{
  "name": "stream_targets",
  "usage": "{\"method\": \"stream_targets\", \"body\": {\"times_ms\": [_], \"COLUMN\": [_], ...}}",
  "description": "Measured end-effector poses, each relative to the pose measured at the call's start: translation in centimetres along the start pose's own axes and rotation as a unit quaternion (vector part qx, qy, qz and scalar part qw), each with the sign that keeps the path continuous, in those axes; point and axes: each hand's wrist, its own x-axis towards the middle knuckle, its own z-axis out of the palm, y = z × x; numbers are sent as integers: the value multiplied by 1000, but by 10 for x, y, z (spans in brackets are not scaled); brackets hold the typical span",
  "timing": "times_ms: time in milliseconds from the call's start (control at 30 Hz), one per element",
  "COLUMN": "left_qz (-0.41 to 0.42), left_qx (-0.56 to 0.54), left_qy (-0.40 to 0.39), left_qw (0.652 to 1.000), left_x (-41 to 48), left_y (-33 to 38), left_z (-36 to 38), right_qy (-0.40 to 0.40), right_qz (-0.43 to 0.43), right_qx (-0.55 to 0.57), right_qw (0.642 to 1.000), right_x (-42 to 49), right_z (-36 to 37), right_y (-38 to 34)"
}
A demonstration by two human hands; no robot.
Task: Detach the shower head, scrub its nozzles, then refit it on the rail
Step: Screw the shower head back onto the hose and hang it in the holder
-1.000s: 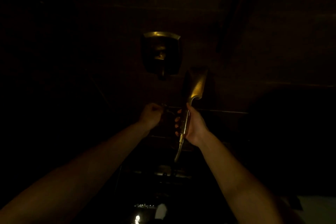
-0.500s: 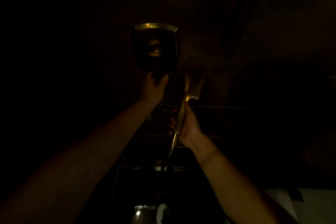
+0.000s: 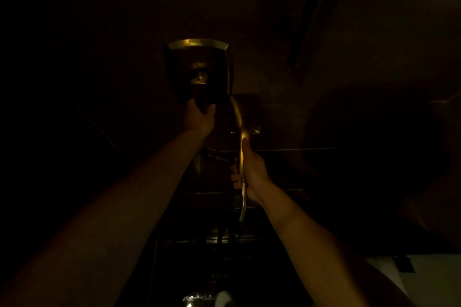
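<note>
Right grip (image 3: 249,169) wrapped round the shower head (image 3: 240,122), left grip (image 3: 199,117) clasping the overhead fitting (image 3: 198,78): steady the fitting, keep the handle square to it.

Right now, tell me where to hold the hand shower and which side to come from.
Grip the slim handle, between the flared head and the hose. It stands nearly upright, so come from its right and wrap around it, thumb along the stem, as the right hand does. The hose would flex.
</note>
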Motion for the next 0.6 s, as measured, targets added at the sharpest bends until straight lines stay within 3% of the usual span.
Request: {"method": "stream_targets", "body": {"times_ms": [600], "left_qz": [-13], "left_qx": [14], "left_qy": [16], "left_qw": [1000], "left_x": [4], "left_y": [-5], "left_z": [-5], "right_qy": [-9], "right_qz": [-41], "right_qx": [-56], "right_qw": [998], "right_x": [-3], "right_z": [-35], "right_y": [-4]}}
